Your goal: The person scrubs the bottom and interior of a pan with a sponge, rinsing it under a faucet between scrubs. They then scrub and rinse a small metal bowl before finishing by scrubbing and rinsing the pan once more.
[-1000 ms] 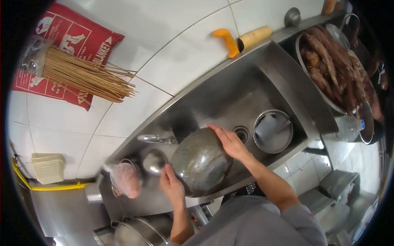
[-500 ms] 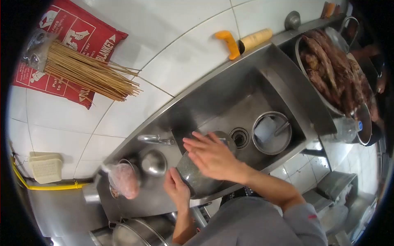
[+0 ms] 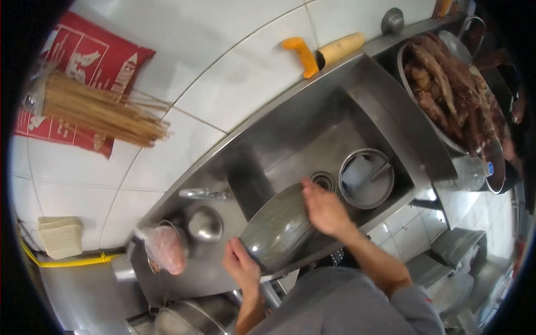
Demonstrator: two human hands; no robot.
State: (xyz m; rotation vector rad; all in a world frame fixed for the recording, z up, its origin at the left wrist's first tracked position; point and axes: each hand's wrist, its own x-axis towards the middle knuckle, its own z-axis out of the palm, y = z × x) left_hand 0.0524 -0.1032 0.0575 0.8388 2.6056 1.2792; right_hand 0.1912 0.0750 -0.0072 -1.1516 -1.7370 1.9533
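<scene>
A large grey-green oval dish (image 3: 281,224), its smooth, glossy surface facing up, is held slanting over the near edge of the steel sink (image 3: 329,139). My left hand (image 3: 242,264) grips its lower left end, with the thumb on the near surface. At the opposite end, my right hand (image 3: 325,209) has its fingers closed round the rim, close to the drain (image 3: 322,181). Right of that hand, a round metal pot (image 3: 367,178) with a pale block and a handle inside stands in the sink.
A faucet (image 3: 205,194), a steel bowl (image 3: 205,224) and a bagged pink item (image 3: 166,249) are on the left ledge. Meat fills a large pan (image 3: 403,84) at right, near a plastic bottle (image 3: 468,172). Skewers (image 3: 100,109) hang upper left.
My right hand has moved from lying spread across the dish to holding its right end. The dish's surface is now more exposed, and the whole view has shifted slightly.
</scene>
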